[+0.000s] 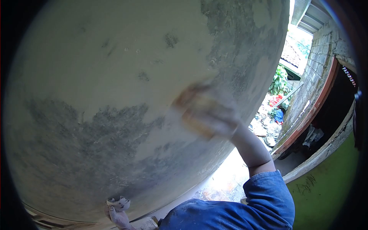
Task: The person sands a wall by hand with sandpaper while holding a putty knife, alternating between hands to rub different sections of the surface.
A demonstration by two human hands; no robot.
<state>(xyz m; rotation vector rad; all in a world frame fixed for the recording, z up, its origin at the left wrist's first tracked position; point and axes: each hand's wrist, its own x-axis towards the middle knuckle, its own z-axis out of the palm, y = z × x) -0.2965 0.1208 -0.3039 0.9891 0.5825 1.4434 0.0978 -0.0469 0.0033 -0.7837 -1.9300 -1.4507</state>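
A grey plaster wall [115, 76] with pale smooth areas and rough dark patches fills most of the view. My right hand [209, 111] is at the wall's middle right, smeared by motion. A tan-brown blur shows at its fingers, but I cannot make out whether it is a held thing, and the fingers cannot be told apart. Low at the left, my left hand [118, 217] is closed around a small whitish bowl-like container [122, 204] with dark specks and an uneven rim. What is inside the container is hidden.
On the right stand a block wall [316, 65], a doorway with a reddish frame [306, 132] and a green wall [326, 184]. Plants [279, 80] and rubble [264, 124] lie outside beyond the wall's edge. Wooden slats [50, 222] show at the lower left.
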